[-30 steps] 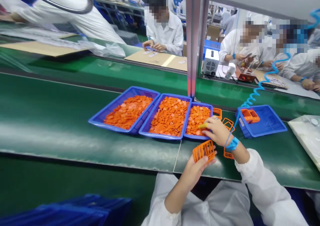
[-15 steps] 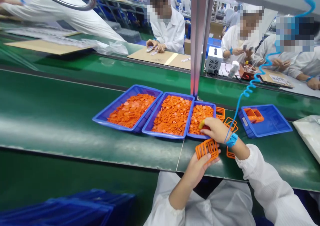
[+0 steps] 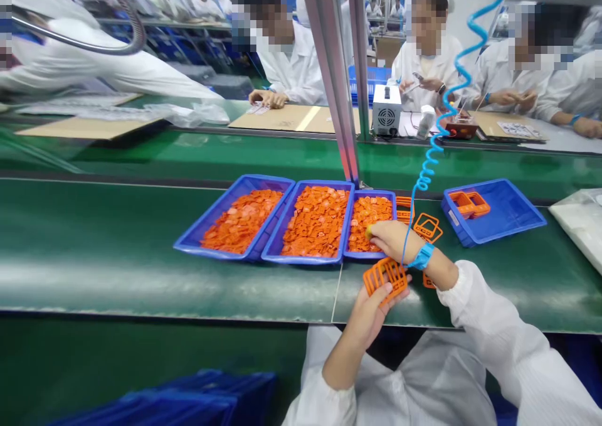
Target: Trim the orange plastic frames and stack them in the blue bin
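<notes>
My left hand grips an orange slotted frame above the front of the green bench. My right hand, with a blue wrist strap, reaches over the small blue tray of orange pieces. Its fingers are pressed together, with something yellow at the fingertips; whether they hold a piece cannot be made out. Two larger blue trays, the middle one and the left one, stand beside it, also filled with small orange pieces.
Loose orange frames lie right of the small tray. Farther right stands a blue bin holding orange frames. A coiled blue cord hangs to the wrist strap. A metal post rises behind the trays; people in white work across the bench.
The camera view has shifted and tilted. My right hand stays over the small tray, and my left hand still holds the frame. Across the bench, people's hands and heads have moved slightly.
</notes>
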Tool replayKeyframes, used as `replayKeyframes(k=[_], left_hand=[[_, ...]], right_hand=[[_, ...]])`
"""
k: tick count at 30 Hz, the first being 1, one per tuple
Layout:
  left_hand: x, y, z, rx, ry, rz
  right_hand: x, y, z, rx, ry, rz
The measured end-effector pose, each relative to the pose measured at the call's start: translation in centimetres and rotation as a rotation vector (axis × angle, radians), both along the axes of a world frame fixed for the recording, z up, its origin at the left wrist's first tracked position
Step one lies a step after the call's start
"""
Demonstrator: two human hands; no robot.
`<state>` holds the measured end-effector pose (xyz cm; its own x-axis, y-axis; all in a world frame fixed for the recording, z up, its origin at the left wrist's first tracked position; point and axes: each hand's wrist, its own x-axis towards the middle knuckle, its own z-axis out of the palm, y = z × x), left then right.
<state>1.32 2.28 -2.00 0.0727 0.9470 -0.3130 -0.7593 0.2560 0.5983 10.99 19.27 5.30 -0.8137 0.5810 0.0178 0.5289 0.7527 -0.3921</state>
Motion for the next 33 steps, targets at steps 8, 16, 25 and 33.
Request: replayKeyframes(k=[8, 16, 25, 33], left_hand=[[0.1, 0.0, 0.1, 0.002, -0.008, -0.016], [0.1, 0.1, 0.3, 0.022, -0.011, -0.023], [0.0, 0.1, 0.6, 0.008, -0.005, -0.035], [0.1, 0.0, 0.6, 0.004, -0.008, -0.037]], right_hand=[[-0.9, 1.0, 0.6, 0.012, -0.17, 0.143], [-0.7, 1.6, 1.4, -0.008, -0.175, 0.242], [-1.7, 0.6, 2.5, 0.077, -0.266, 0.224], [-1.3, 1.5, 1.7, 0.0, -0.114, 0.237]])
